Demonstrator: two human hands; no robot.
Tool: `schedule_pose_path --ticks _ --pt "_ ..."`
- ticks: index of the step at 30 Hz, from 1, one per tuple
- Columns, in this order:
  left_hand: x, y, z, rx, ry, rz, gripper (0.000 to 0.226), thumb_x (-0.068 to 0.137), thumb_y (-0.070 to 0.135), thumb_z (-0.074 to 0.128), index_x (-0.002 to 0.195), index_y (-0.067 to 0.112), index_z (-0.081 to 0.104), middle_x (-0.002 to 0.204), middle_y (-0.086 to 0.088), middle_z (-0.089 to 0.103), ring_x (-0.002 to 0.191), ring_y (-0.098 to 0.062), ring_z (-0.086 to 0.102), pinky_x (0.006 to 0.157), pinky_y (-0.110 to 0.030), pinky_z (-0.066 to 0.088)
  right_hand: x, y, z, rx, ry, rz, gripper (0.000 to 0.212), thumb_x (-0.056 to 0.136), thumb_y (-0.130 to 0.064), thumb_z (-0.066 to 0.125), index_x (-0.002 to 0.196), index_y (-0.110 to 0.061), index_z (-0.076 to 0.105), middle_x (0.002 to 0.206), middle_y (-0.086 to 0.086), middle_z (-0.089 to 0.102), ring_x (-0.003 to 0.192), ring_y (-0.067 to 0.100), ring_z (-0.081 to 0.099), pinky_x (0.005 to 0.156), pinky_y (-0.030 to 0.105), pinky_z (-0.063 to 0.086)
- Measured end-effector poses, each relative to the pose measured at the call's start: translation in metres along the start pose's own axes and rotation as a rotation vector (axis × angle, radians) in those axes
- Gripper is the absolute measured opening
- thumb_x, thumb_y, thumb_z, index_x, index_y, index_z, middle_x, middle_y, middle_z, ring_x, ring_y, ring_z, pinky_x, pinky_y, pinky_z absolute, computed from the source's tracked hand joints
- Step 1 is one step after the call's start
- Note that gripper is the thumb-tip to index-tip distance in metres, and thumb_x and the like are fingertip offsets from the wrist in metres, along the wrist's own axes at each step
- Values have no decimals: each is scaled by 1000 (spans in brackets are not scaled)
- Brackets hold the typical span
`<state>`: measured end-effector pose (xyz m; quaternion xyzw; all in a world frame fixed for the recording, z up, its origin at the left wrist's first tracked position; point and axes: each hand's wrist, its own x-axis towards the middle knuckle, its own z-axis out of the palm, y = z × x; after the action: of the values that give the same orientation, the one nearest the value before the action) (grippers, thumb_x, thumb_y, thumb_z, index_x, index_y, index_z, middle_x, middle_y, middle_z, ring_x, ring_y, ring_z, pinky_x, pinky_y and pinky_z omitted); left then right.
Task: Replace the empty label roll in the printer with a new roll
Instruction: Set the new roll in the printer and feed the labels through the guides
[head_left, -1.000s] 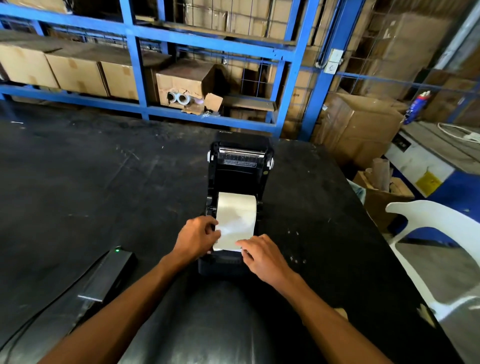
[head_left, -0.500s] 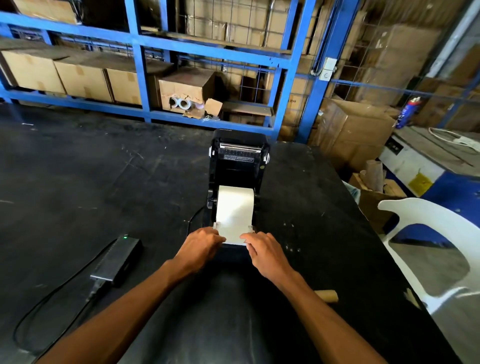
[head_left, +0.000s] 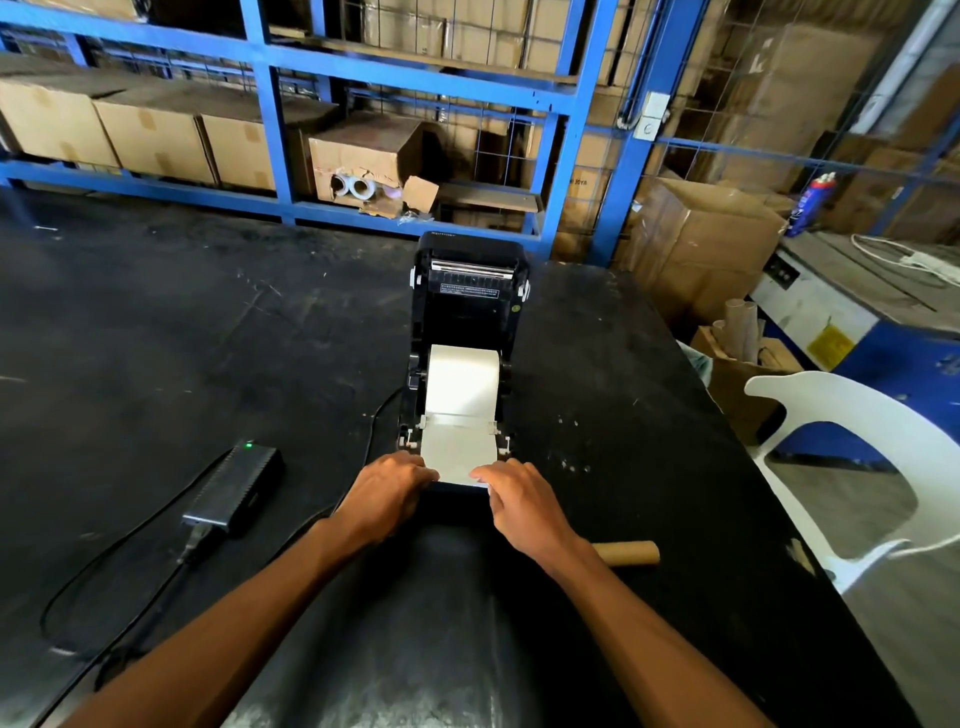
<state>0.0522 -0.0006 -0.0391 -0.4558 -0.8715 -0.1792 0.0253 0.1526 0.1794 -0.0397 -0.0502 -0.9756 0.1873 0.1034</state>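
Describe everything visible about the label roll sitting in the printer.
The label roll is a wide white roll of what looks like matte paper, lying on its side in the bay of the open black printer, held between the side guides. Its loose end is drawn forward, flat, over the printer's front edge. The left hand and the right hand press its two front corners with their fingertips. The lid stands open behind it.

Black table (head_left: 156, 338) bears printer (head_left: 470, 312), power brick (head_left: 236, 486), cardboard core (head_left: 628, 552).
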Motion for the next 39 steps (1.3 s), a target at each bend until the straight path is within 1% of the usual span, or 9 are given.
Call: schedule_pose_path --ticks 9,14,20,22,24,28,31,35,39 --pt "-9 1 2 -45 9 3 20 88 14 57 101 13 72 98 -9 70 96 -30 63 74 -37 52 -6 5 4 61 -16 -27 36 89 -2 52 120 -19 61 111 6 66 98 23 57 86 34 51" --pt "-10 0 3 -90 -74 -44 24 90 18 56 108 15 72 108 -4 70 102 -23 62 81 -35 52 -6 8 3 89 -71 -29 34 90 -5 53 118 -22 62 112 3 66 98 19 57 87 30 50" --pt "-8 -1 1 -516 203 -571 14 83 25 65 73 15 67 71 -2 69 69 -17 65 69 -32 53 4 15 -8 128 -193 -54 32 86 -7 55 114 -19 65 111 3 69 100 20 61 91 30 48" --pt "0 -8 1 -711 238 -781 28 90 35 59 77 10 62 73 -8 65 69 -23 61 72 -39 54 15 16 -19 180 -301 -47 31 83 -12 59 111 -18 67 107 2 72 96 15 65 89 28 52" --pt "9 -14 -1 -1022 148 -983 40 92 48 50 83 11 60 80 -13 63 71 -26 60 70 -39 55 30 16 -34 196 -367 -49 26 82 -15 61 107 -17 70 103 3 73 91 12 67 84 27 55" --pt "26 -27 0 -1333 -20 -1147 57 92 60 37 108 9 56 96 -23 67 84 -38 66 67 -41 55 88 16 -71 182 -261 -78 17 86 -8 58 91 -8 73 90 9 74 82 21 69 80 38 58" --pt "24 -31 3 -1354 -51 -1160 59 91 62 37 109 9 53 94 -26 67 82 -37 67 67 -40 56 133 10 -101 127 -12 -115 14 85 -8 58 83 -6 72 85 11 71 82 27 65 79 46 54" --pt "31 -39 3 -1358 -99 -1172 61 91 62 38 110 6 53 92 -26 69 81 -36 68 66 -38 55 207 10 -133 -21 210 -85 32 91 -22 55 120 -11 63 120 13 63 113 31 54 99 44 37" --pt "33 -40 5 -1308 -91 -1181 66 91 60 40 121 3 54 89 -25 70 79 -35 68 70 -39 56 251 11 -138 -215 31 33 52 95 -31 46 142 -12 39 152 11 37 138 30 34 110 47 23"
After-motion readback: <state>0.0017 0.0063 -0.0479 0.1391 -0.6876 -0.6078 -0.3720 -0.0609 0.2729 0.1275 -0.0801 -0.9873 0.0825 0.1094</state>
